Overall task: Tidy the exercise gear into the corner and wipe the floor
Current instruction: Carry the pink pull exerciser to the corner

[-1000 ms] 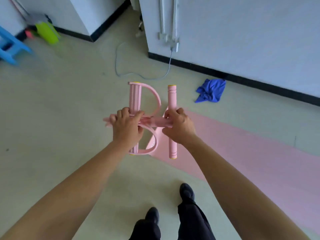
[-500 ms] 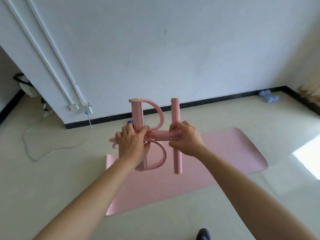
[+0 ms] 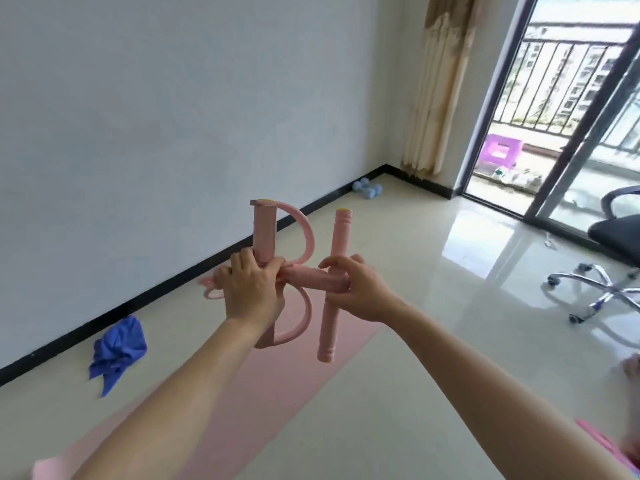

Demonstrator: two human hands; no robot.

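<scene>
I hold a pink pedal resistance puller (image 3: 313, 277) up at chest height in front of me. My left hand (image 3: 251, 289) grips its foot-loop bar, whose two curved straps stick out to the right. My right hand (image 3: 356, 289) is closed on the straight pink handle bar and the tubes joining the two bars. Below it a pink exercise mat (image 3: 242, 403) lies flat on the floor. A crumpled blue cloth (image 3: 117, 351) lies by the black skirting at the left. Two light blue dumbbells (image 3: 367, 189) sit in the far corner.
A black office chair (image 3: 613, 258) on a chrome wheeled base stands at the right. A beige curtain (image 3: 436, 84) hangs beside an open sliding balcony door (image 3: 568, 140); a purple stool (image 3: 500, 149) is outside. Pink objects (image 3: 620, 441) show at the lower right edge.
My view has swung right and upward, from the floor and wall to the far corner and balcony door. Both hands keep the same grip on the puller.
</scene>
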